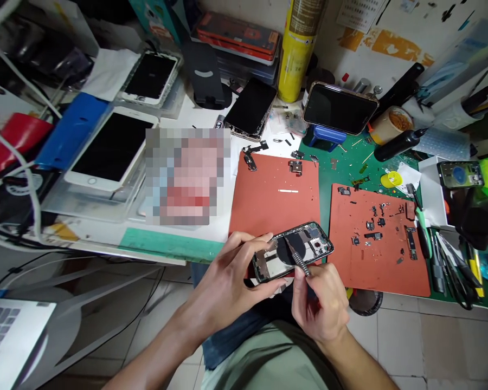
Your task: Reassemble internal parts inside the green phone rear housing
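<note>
My left hand (pixel 238 268) grips an opened smartphone housing (pixel 272 264) by its left end, thumb below and fingers along the upper edge. Inside the housing lies a round black pad (pixel 284 250), with a camera opening at the right end. In my right hand (pixel 323 300) is a slim metal-handled tool (pixel 300 261), held like a pen. Its thin tip points at the black pad; whether it touches is too small to tell. The housing is tilted over the front edge of a reddish-brown mat (pixel 260 200).
A second mat (pixel 374 271) at the right bears several small phone parts. Tweezers and pliers (pixel 451 271) lie beyond it. A phone (pixel 339 108) leans on a blue stand behind, near a yellow spray can (pixel 299 59). A white tablet (pixel 111 149) lies at the left, beside a blurred-out patch.
</note>
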`<state>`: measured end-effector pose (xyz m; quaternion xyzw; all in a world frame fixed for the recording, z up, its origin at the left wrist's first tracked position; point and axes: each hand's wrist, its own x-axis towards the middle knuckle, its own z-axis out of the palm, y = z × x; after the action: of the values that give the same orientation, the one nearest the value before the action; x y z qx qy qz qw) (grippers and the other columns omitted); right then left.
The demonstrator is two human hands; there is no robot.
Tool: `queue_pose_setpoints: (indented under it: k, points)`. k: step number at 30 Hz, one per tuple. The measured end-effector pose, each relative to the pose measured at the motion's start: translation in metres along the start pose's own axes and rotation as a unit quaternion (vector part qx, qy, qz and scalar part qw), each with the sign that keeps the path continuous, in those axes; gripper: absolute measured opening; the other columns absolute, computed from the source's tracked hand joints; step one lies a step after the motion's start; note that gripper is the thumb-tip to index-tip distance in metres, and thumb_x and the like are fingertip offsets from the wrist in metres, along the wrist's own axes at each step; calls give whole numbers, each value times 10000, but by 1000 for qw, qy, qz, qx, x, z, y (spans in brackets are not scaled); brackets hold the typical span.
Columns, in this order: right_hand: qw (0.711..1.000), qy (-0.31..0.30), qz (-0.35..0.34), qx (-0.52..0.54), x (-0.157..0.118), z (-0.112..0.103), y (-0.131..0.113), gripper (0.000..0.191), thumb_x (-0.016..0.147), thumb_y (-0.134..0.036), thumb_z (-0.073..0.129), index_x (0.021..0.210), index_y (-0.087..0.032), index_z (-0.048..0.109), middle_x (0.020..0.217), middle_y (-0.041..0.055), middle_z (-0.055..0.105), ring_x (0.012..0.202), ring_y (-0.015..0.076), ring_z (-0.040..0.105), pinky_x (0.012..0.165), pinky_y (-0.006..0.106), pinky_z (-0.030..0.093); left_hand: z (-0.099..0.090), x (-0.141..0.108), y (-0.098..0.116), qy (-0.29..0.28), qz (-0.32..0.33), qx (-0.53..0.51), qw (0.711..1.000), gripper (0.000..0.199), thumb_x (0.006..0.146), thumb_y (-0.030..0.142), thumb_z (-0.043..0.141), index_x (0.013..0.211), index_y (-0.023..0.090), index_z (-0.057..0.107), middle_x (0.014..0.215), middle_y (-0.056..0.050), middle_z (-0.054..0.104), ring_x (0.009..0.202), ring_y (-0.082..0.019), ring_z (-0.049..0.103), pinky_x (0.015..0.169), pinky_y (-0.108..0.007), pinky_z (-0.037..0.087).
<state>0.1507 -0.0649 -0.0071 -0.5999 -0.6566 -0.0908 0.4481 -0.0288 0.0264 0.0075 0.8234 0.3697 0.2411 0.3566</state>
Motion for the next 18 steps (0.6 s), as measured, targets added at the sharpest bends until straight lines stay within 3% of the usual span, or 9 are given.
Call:
queue_pose_setpoints:
  k: [18]
  points:
    - [1000,3,21,4,2,1,0,287,914,-4,702,1087,-194,576,924,79,659,764,187,575,645,329,524,1,1,2,2,-16,8,1000,641,823,186,911,1345,306,559,1318,-51,727,1194,-252,740,1019,-455,676]
